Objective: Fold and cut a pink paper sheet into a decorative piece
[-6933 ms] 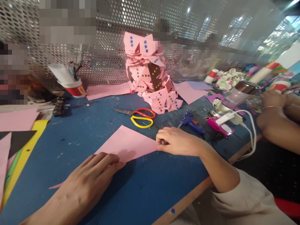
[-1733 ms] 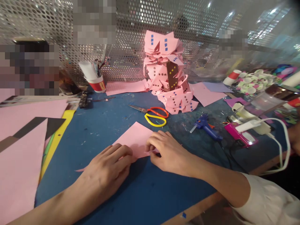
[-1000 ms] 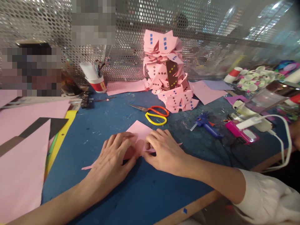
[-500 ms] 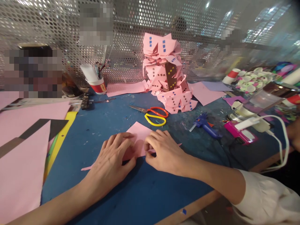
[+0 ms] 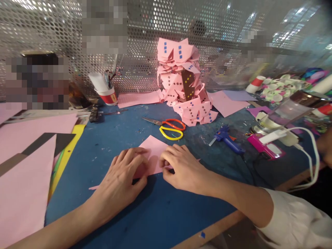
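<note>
A folded piece of pink paper (image 5: 155, 152) lies on the blue table between my two hands. My left hand (image 5: 127, 169) rests on its left part, fingers spread and slightly bent, thumb apart from them. On the other side, my right hand (image 5: 181, 166) has its fingers curled and closed on the paper's right part near the lower edge. The palms hide both sides of the paper. A thin pink strip (image 5: 93, 188) pokes out left of my left hand. Scissors (image 5: 171, 128) with one red and one yellow handle lie just beyond the paper.
A layered pink paper model (image 5: 181, 83) with small coloured squares stands at the back. To the right are a blue glue gun (image 5: 229, 140), a pink device (image 5: 264, 147) and a white cable (image 5: 315, 152). Large pink sheets (image 5: 26, 193) cover the left. A cup (image 5: 107, 97) holds tools.
My left thumb has drawn back slightly to the left, along the paper's near edge. My right hand has barely moved, and the paper lies about where it was.
</note>
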A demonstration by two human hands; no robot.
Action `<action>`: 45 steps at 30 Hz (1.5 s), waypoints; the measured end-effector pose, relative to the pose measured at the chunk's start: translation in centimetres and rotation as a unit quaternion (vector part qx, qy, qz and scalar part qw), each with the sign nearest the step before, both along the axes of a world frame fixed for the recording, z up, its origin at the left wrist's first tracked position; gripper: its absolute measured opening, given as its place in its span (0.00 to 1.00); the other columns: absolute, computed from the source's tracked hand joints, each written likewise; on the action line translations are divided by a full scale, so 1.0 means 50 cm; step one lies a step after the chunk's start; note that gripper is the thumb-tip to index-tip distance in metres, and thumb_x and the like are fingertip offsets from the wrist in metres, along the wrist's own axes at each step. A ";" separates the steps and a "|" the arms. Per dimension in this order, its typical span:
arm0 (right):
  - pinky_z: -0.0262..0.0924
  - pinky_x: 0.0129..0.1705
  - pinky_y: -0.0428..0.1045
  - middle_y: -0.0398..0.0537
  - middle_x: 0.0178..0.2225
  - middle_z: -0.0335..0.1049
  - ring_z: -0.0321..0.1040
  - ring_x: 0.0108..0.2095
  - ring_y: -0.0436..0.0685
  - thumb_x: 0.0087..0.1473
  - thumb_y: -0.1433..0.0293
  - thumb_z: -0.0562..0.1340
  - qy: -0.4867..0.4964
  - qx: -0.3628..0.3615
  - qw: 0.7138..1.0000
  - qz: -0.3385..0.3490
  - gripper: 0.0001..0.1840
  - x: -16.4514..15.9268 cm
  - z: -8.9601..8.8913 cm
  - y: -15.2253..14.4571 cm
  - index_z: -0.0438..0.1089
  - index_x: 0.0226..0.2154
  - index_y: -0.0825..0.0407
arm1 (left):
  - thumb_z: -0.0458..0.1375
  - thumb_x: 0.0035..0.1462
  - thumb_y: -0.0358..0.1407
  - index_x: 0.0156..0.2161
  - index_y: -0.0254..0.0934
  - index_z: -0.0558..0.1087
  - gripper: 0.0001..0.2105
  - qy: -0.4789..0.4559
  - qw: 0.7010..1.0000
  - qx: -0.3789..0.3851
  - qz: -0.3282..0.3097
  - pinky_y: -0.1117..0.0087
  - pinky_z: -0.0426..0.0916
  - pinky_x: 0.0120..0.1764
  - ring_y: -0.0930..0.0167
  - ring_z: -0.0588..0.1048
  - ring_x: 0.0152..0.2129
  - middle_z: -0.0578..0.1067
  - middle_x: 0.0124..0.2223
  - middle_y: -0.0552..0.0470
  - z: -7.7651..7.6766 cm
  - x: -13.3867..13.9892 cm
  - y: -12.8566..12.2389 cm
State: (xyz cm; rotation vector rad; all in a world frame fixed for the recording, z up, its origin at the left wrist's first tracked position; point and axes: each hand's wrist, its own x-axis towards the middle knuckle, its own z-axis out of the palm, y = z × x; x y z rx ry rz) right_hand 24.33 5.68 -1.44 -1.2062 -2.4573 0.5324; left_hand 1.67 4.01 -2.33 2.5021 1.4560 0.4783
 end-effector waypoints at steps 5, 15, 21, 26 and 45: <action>0.50 0.45 0.53 0.43 0.38 0.71 0.63 0.43 0.56 0.53 0.76 0.60 -0.002 -0.003 1.000 0.001 0.05 0.001 0.004 0.001 0.67 0.34 0.50 | 0.53 0.59 0.32 0.40 0.41 0.69 0.05 -0.007 1.000 -0.002 -0.004 0.53 0.64 0.51 0.57 0.67 0.53 0.68 0.60 0.48 0.001 -0.004 0.000; 0.50 0.45 0.52 0.43 0.38 0.71 0.62 0.41 0.55 0.53 0.76 0.60 -0.007 -0.005 1.000 0.004 0.05 0.001 0.006 0.001 0.67 0.33 0.51 | 0.51 0.60 0.30 0.42 0.42 0.67 0.06 -0.025 0.999 -0.016 -0.020 0.53 0.63 0.54 0.59 0.66 0.55 0.67 0.61 0.49 0.003 -0.011 -0.002; 0.50 0.44 0.53 0.43 0.38 0.71 0.62 0.41 0.55 0.53 0.77 0.60 -0.006 -0.003 1.000 0.005 0.06 0.002 0.005 0.001 0.67 0.34 0.50 | 0.51 0.60 0.30 0.43 0.41 0.67 0.08 -0.022 0.999 -0.012 -0.027 0.54 0.64 0.54 0.59 0.66 0.56 0.68 0.60 0.48 0.008 -0.011 -0.005; 0.50 0.44 0.53 0.43 0.38 0.71 0.62 0.41 0.55 0.53 0.77 0.60 -0.007 -0.001 1.000 0.006 0.06 0.001 0.007 0.000 0.67 0.34 0.50 | 0.51 0.60 0.29 0.43 0.41 0.68 0.08 -0.017 0.999 -0.013 -0.031 0.54 0.64 0.54 0.59 0.66 0.56 0.68 0.60 0.48 0.012 -0.013 -0.005; 0.50 0.45 0.53 0.44 0.39 0.71 0.63 0.43 0.56 0.54 0.77 0.60 -0.012 -0.007 1.000 0.009 0.06 0.002 0.008 -0.001 0.67 0.34 0.50 | 0.50 0.59 0.28 0.43 0.41 0.67 0.10 -0.009 0.999 -0.015 -0.041 0.52 0.64 0.55 0.59 0.65 0.57 0.67 0.62 0.46 0.013 -0.018 -0.005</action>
